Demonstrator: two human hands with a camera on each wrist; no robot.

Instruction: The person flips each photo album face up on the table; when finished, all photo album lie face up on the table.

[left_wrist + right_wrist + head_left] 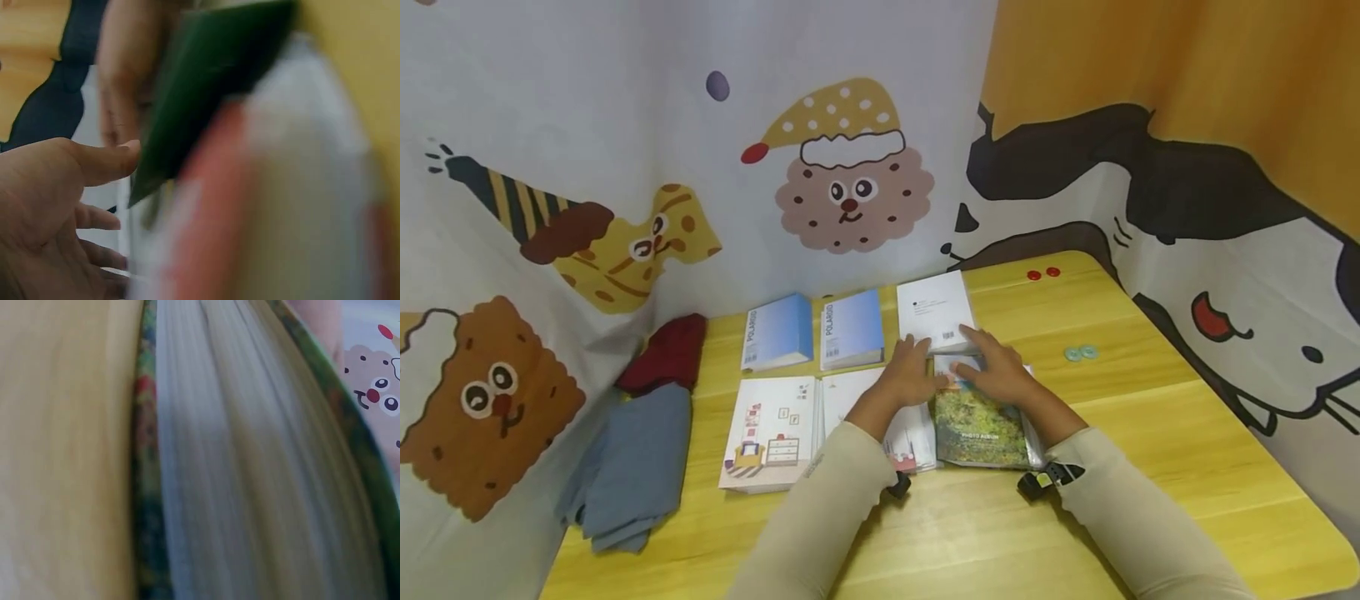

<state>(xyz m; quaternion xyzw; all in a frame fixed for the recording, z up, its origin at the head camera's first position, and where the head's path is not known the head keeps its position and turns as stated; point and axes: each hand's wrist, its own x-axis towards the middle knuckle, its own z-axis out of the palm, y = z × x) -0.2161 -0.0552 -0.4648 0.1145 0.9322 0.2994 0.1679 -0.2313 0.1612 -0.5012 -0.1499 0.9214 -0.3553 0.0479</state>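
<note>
Landmark: green photo album [983, 423], lying flat on the yellow tabletop [1150, 433], near the person's edge, right of centre. Cover reads "PHOTO ALBUM". Its long axis runs from the person toward the curtain wall.

Hands: both sit at the album's far end. Right hand [1000, 372] lies on the album's far edge, fingers [977, 337] stretched forward, tips reaching onto the white album [936, 311] just beyond. Left hand [910, 375] rests just left of the green album's far corner, fingers extended and flat, tips touching the white album's near edge. Neither hand is curled round anything in the head view; fingers look relaxed and pressing. In the left wrist view the thumb [109, 161] is held out beside a dark green cover edge; too blurred to tell contact. The right wrist view shows only the green album's page block at close range.

Key relation: the green album extends back from the fingertips toward the person; the white one lies directly ahead of them. The right hand is the nearer to both.

Count, relative to the green album:
- Albums, six in all. Green, one. White, one, just beyond. Blue "POLAROID", two [777, 332] [852, 329], beyond and left. Illustrated pale covers, two [769, 433] [895, 417], to the left, the nearer one partly under the left forearm.
- Folded cloth [640, 450], blue with a red piece, far left.
- Red buttons [1043, 273], two, beyond and right.
- Pale blue buttons [1080, 353], two, right.
</note>
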